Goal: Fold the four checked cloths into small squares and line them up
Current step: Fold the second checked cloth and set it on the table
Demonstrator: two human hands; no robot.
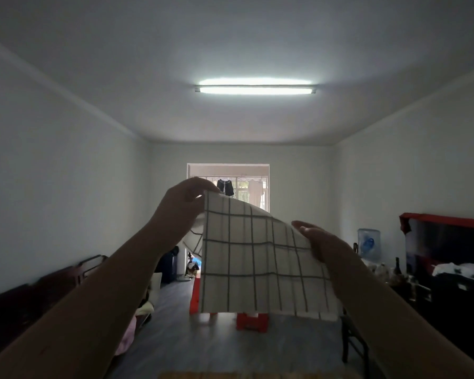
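Fingers (203,185) of the left hand (185,199) are seen curled together, the upper left corner of the checked cloth (257,263) being pinched between them and the thumb. The right hand (320,242) is set lower, at the cloth's upper right edge. Its digits are laid close together and fairly straight, and the edge is held there. How the fingers behind the fabric lie cannot be told.

The cloth is held up in the air in front of the camera, well above the floor, with both forearms raised. It is opened out flat, unfolded, its top edge sloping down from the left hand to the right. Its lower edge hangs free. Only this one cloth is in view.

Behind it, red stools (252,321) are partly hidden on the grey floor. A lit ceiling lamp (255,88) is noted overhead, and a doorway (227,170) at the far wall with garments hung beyond. A water bottle (368,242) stands at the right, a dark wooden bench (25,296) along the left wall.
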